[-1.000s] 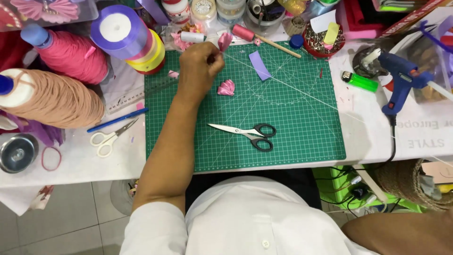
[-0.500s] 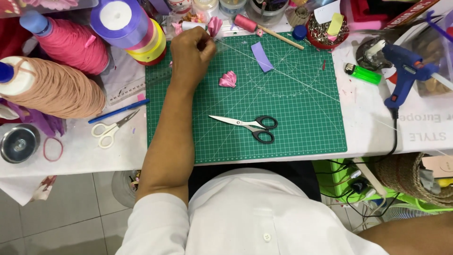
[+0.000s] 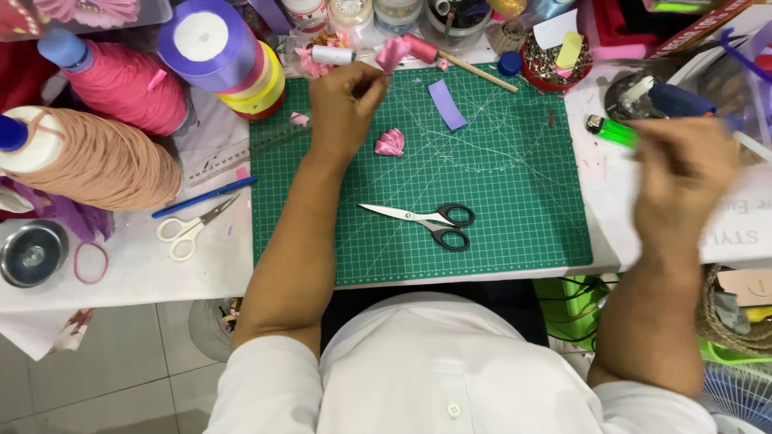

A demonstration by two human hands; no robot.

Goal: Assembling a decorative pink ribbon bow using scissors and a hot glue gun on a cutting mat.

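My left hand [image 3: 346, 100] is raised over the far edge of the green cutting mat [image 3: 515, 185] and pinches a small pink ribbon piece [image 3: 392, 53] between thumb and fingers. On the mat just below it lies a folded pink ribbon petal [image 3: 390, 143]. A purple ribbon strip [image 3: 446, 104] and black-handled scissors [image 3: 434, 221] lie nearby on the mat. My right hand [image 3: 683, 173] is blurred at the right, over the handle of the blue glue gun [image 3: 679, 100]. Its grip cannot be made out.
A green lighter [image 3: 611, 130] lies right of the mat. To the left are white-handled scissors [image 3: 189, 233], a blue pen [image 3: 201, 197], beige [image 3: 96, 165] and pink [image 3: 121, 84] thread cones, stacked ribbon rolls [image 3: 217, 48] and a metal bowl [image 3: 32, 253]. Jars and a pin dish [image 3: 555, 68] crowd the far edge.
My left hand has lifted the pink ribbon piece at the mat's far edge. My right hand has come into view and moved onto the glue gun's handle.
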